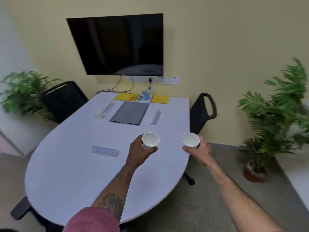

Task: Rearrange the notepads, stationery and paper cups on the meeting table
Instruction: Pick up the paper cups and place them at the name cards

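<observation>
Both hands are carrying a paper cup each right now, held up over the near right part of the table (pixel 66 164). The left hand (pixel 138 153) is wrapping its cup (pixel 150 139) from the side and underneath, thumb curling under the base and the other fingers going round the far side where I can't see them. The right hand (pixel 200 148) is doing the same with its cup (pixel 190 139), thumb along the bottom edge, other fingers curling behind the wall. Both cups are tilting their open mouths toward the camera and are looking empty.

Handling-wise I'm guessing these weigh next to nothing and the walls are thin, so squeezing hard would be denting them. The rim and the base are the stiffest bits, so gripping low near the base like this seems the safe way. Empty ones will probably tip easily when set down.

Counting:
- cups in hand: two, plus what is looking like a third (pixel 99 114) sitting on the far left of the table, but it's blurry
- yellow notepads: two, one (pixel 122 96) left and one (pixel 160 99) right at the far end
- one blue pen holder (pixel 146 95) between them with pens sticking up, can't count those
- two whitish folded cards, left (pixel 109 107) and right (pixel 156 117) of the grey floor-box lid (pixel 129 113)
- one label (pixel 105 151) lying flat near the left hand
</observation>
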Available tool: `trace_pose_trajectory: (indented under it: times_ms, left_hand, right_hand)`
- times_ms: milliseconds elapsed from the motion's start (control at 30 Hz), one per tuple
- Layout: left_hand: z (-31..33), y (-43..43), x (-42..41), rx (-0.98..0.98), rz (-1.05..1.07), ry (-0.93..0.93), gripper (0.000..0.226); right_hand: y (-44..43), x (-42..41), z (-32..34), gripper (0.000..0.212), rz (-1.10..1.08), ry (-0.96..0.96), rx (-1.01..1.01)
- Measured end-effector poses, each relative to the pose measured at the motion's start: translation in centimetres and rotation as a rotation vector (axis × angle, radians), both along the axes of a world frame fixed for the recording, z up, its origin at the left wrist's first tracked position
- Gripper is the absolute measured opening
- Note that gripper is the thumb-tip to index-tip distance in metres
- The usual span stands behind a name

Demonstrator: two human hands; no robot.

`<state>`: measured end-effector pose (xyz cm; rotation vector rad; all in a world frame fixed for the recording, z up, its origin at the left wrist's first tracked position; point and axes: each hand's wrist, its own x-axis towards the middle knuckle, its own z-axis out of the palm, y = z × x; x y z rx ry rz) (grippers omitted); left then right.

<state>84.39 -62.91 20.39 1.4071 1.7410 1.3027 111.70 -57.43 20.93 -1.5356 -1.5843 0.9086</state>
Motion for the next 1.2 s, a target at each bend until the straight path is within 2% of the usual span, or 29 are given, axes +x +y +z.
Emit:
trace_pose_trajectory:
  times_ms: [433,700,1200]
  left_hand:
    - [-3.7,2.5,-14.4,-0.037,0.364,-0.039,0.065]
    - [-5.0,2.6,-20.1,-0.05,0.464,-0.044,0.065]
    - [-7.5,2.4,-24.0,-0.146,0.727,-0.064,0.06]
  right_hand:
    - [9.7,-16.1,-4.5,0.077,0.345,-0.067,-0.09]
    - [11.9,-23.9,-7.9,0.082,0.494,-0.193,-0.092]
    - [17.1,-31.3,-17.6,0.082,0.717,-0.341,-0.259]
